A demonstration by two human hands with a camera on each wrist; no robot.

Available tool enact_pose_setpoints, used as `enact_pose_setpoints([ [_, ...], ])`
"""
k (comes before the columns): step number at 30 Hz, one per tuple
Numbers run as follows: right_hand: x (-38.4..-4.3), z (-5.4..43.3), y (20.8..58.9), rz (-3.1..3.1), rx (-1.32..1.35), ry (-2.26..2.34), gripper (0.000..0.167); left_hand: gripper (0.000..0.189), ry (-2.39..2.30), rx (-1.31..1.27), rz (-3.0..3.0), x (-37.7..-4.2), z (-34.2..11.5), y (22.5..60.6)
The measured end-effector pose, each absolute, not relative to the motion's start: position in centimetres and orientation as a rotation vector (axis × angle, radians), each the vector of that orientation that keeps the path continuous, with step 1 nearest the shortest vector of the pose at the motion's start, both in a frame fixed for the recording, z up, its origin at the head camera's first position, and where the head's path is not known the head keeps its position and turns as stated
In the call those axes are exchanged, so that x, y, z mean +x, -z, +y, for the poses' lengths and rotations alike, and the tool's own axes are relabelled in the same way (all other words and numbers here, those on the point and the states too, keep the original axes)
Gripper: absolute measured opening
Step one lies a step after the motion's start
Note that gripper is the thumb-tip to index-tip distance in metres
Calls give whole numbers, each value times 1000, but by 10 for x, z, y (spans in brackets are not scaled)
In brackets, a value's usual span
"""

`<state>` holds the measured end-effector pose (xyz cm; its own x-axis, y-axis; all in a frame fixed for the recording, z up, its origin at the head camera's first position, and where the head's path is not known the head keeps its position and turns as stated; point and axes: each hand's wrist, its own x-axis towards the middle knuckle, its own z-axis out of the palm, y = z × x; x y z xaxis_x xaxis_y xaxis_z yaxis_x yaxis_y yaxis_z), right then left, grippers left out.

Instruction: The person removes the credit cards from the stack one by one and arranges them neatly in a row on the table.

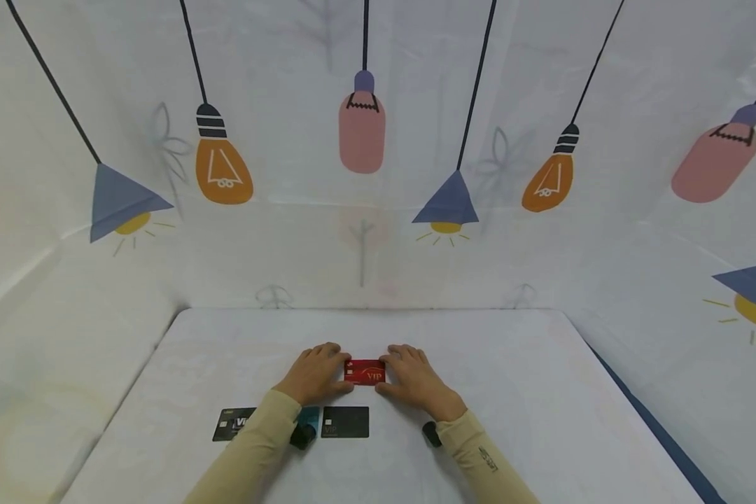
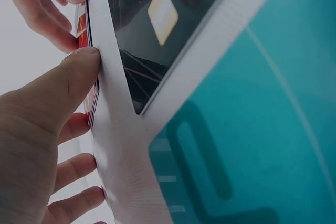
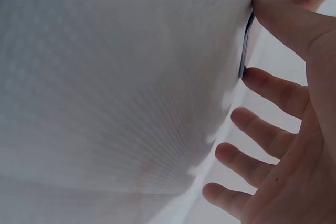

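A red bank card (image 1: 365, 372) marked VIP lies flat at the middle of the white table, printed side up. My left hand (image 1: 317, 371) holds its left end, thumb at the near corner and index finger at the far one. At the right end my right hand (image 1: 416, 378) grips the card in the same way. The right wrist view shows the card edge-on, with thumb (image 3: 275, 17) and index fingertip against it and the other fingers spread. Nearer me, a black VIP card (image 1: 345, 423) lies beside a teal card (image 1: 313, 416), which my left wrist partly covers.
Another black card (image 1: 228, 424) lies farther left, its right part hidden by my left sleeve (image 1: 258, 444). Small dark wrist cameras (image 1: 302, 437) hang under both wrists. Behind the white table (image 1: 510, 350) rises a white cloth printed with hanging lamps (image 1: 450, 199).
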<state>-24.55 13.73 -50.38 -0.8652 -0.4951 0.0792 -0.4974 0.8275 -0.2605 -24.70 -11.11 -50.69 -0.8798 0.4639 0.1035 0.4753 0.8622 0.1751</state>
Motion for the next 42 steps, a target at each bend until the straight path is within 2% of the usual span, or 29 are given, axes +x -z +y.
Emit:
enact_pose_setpoints([
  [13,-246,138,506,-2957,853,-452,50,54,288,-777,-2954,-246,-113,508],
  [42,-247,142,504,-2962,863,-480,58,57,216,-865,-2819,-243,-118,501],
])
